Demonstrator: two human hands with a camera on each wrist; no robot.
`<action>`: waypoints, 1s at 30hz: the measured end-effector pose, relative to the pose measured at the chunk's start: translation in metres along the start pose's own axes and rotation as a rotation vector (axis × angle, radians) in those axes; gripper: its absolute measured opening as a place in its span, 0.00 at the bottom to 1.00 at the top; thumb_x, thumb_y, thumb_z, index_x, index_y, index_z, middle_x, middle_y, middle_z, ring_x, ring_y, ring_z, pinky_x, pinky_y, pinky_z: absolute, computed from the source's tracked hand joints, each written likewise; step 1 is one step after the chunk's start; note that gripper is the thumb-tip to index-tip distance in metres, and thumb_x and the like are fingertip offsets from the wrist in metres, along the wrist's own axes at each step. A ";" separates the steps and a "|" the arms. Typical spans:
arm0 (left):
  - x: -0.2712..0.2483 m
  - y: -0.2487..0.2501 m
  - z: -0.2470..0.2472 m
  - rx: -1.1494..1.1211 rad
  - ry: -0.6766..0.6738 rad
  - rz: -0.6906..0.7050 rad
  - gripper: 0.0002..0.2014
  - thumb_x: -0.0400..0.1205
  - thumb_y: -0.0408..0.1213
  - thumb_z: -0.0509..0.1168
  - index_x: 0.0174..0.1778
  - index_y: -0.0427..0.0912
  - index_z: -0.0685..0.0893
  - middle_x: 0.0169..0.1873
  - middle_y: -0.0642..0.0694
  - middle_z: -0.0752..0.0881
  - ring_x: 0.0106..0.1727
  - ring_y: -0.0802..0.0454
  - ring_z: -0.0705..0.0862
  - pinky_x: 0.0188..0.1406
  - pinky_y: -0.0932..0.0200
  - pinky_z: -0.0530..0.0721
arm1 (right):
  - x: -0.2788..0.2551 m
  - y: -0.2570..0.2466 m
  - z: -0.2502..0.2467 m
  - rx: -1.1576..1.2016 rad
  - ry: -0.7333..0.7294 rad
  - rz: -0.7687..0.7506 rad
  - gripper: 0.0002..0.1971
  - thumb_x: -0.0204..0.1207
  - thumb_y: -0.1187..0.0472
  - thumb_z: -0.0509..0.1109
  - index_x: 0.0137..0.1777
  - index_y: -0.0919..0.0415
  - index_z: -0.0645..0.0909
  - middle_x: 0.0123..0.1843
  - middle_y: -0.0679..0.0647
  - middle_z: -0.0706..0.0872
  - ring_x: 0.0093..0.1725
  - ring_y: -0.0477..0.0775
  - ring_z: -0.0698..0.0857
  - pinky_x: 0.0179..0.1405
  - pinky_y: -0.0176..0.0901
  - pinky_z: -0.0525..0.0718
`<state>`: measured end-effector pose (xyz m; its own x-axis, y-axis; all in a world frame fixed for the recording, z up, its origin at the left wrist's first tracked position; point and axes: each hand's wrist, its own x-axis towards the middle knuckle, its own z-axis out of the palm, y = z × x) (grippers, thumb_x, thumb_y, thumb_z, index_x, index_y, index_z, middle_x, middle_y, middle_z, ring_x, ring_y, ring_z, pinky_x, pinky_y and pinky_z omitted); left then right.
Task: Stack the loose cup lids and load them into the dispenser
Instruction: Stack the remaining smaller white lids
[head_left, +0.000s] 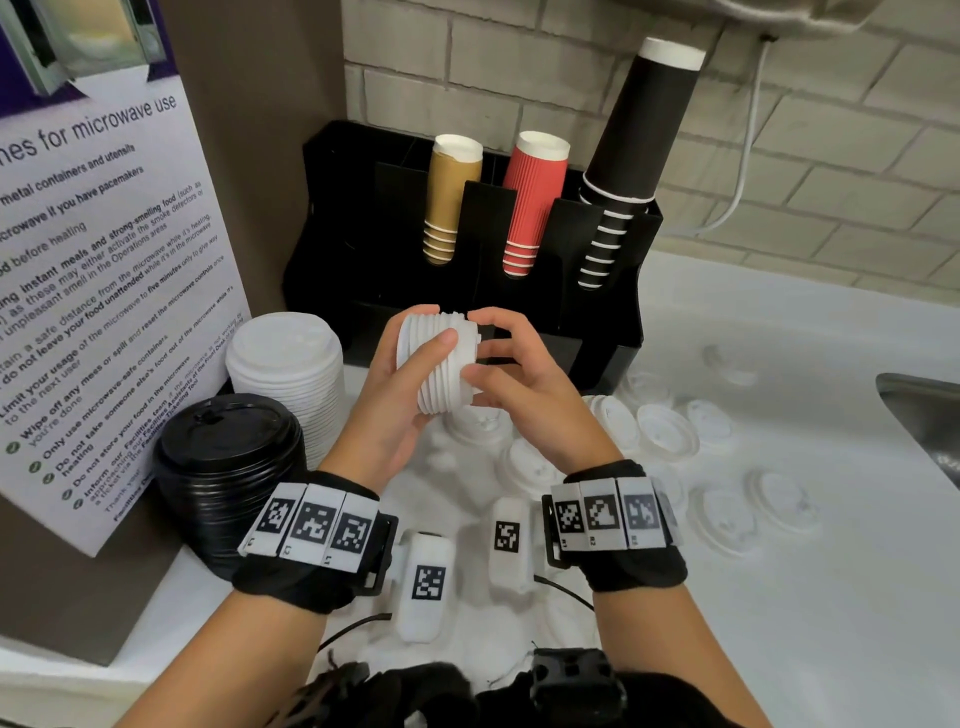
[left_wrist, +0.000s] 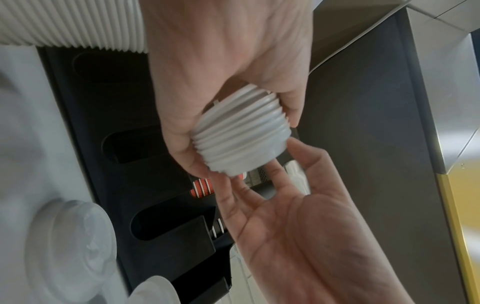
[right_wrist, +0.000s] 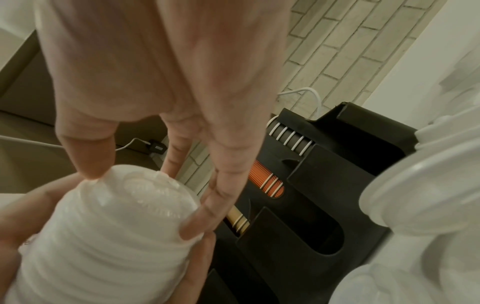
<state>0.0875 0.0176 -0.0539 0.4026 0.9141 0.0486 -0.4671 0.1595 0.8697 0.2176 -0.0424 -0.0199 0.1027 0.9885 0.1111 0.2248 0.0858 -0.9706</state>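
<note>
A short stack of white cup lids (head_left: 441, 364) (left_wrist: 239, 139) (right_wrist: 116, 236) lies on its side in the air in front of the black dispenser (head_left: 363, 249) (left_wrist: 155, 216) (right_wrist: 324, 185). My left hand (head_left: 395, 400) (left_wrist: 221, 72) (right_wrist: 26, 205) grips the stack round its ribbed side, thumb on top. My right hand (head_left: 519, 374) (left_wrist: 298, 226) (right_wrist: 155, 82) pinches the right end of the stack, its thumb and fingertips on the end lid's rim. Several loose white lids (head_left: 665, 431) lie scattered on the white counter below and to the right.
A tall stack of white lids (head_left: 288, 364) and a stack of black lids (head_left: 228, 457) stand at the left. Gold (head_left: 449, 197), red (head_left: 532, 202) and black cups (head_left: 634, 145) fill the dispenser's slots. A sink (head_left: 924, 410) is at the right edge, a poster (head_left: 93, 260) at the left.
</note>
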 end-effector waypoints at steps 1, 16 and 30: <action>0.000 -0.001 0.001 0.004 -0.001 -0.002 0.21 0.75 0.45 0.73 0.64 0.56 0.79 0.59 0.47 0.84 0.59 0.49 0.86 0.43 0.55 0.88 | 0.000 0.000 -0.002 -0.001 -0.006 -0.004 0.21 0.80 0.65 0.69 0.70 0.48 0.73 0.57 0.54 0.81 0.54 0.57 0.86 0.57 0.52 0.87; 0.002 0.000 -0.002 0.022 0.078 0.040 0.24 0.71 0.46 0.76 0.63 0.56 0.78 0.53 0.55 0.85 0.51 0.60 0.87 0.41 0.59 0.87 | 0.058 0.026 0.008 -1.007 -0.392 0.415 0.36 0.71 0.53 0.78 0.78 0.54 0.69 0.68 0.56 0.81 0.65 0.57 0.81 0.64 0.53 0.82; 0.001 0.003 -0.006 -0.015 0.079 0.033 0.23 0.71 0.44 0.72 0.63 0.54 0.77 0.53 0.53 0.85 0.50 0.60 0.88 0.38 0.59 0.87 | 0.063 0.022 -0.006 -0.833 -0.241 0.367 0.28 0.76 0.49 0.69 0.75 0.49 0.68 0.68 0.59 0.74 0.61 0.60 0.80 0.52 0.47 0.84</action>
<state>0.0816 0.0216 -0.0541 0.3235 0.9455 0.0372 -0.4910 0.1341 0.8608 0.2344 0.0209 -0.0328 0.1222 0.9433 -0.3086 0.8484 -0.2606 -0.4607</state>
